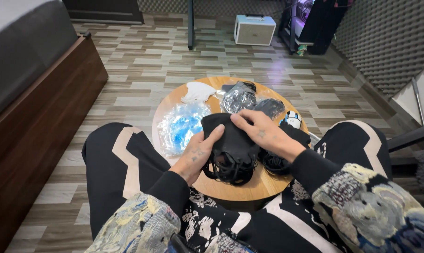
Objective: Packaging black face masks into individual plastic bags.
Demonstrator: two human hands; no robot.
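Observation:
A stack of black face masks [228, 145] with dangling ear loops lies on a small round wooden table [230, 189] between my knees. My left hand [198, 157] grips the stack's left edge, thumb on top. My right hand [263, 133] rests flat on the top mask, fingers spread and pressing it down. A second heap of black masks [274, 164] lies under my right wrist.
On the table sit a clear bag of blue masks [181, 125], a white mask [198, 91], a bag of dark masks [240, 97] and a white-and-black small object [294, 119]. A dark bed frame [39, 107] runs along the left. A white box [254, 29] stands on the floor beyond.

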